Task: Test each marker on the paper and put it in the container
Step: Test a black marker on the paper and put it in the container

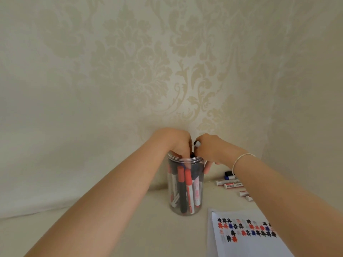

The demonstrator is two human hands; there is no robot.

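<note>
We see our left hand point(178, 143) with fingers dipped into a clear plastic jar point(185, 206) of red and black markers; whether it grips one is unclear. Our right hand point(209, 147) pinches a black marker point(197, 144). Loose markers point(229, 183), labels unreadable, lie above the test paper point(246, 240).

Cream cloth-covered table point(141, 232), back edge meets the patterned wall. Clear plastic jar point(184, 186) stands upright near the back edge, around the middle, packed with red and black markers. Loose markers point(231, 183) lie flat to its right, along the back. White paper point(246, 236) with rows of black, red and blue test marks lies front right.
</note>
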